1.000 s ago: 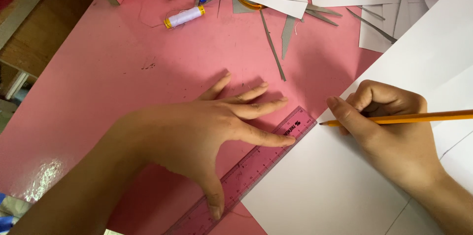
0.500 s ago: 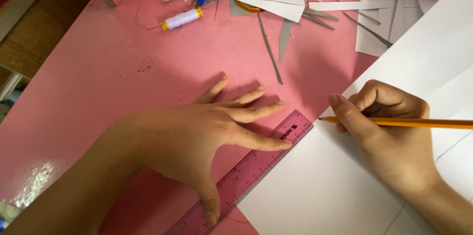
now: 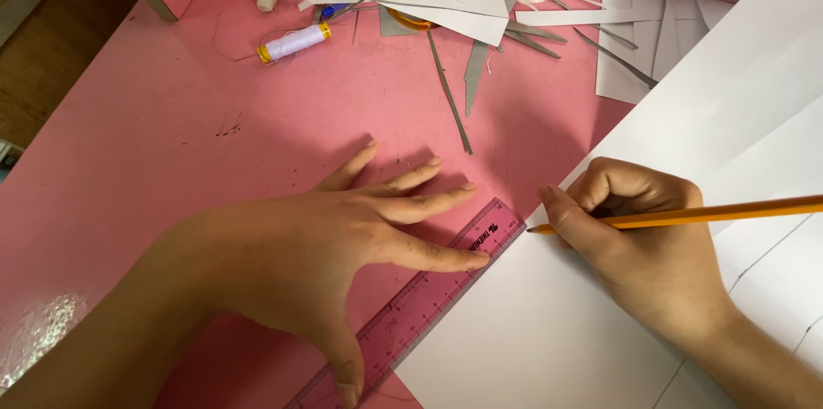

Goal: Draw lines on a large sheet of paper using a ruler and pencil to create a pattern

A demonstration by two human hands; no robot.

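Flat and splayed, left hand (image 3: 300, 255) pressing pink ruler (image 3: 420, 306), right hand (image 3: 643, 246) clenched around pencil (image 3: 729, 213)

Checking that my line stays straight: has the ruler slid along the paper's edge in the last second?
No. The pink ruler lies along the white paper's left edge as before, pinned by the left hand.

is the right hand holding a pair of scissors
No, the right hand grips a yellow wooden pencil with its tip at the edge of the white paper sheet.
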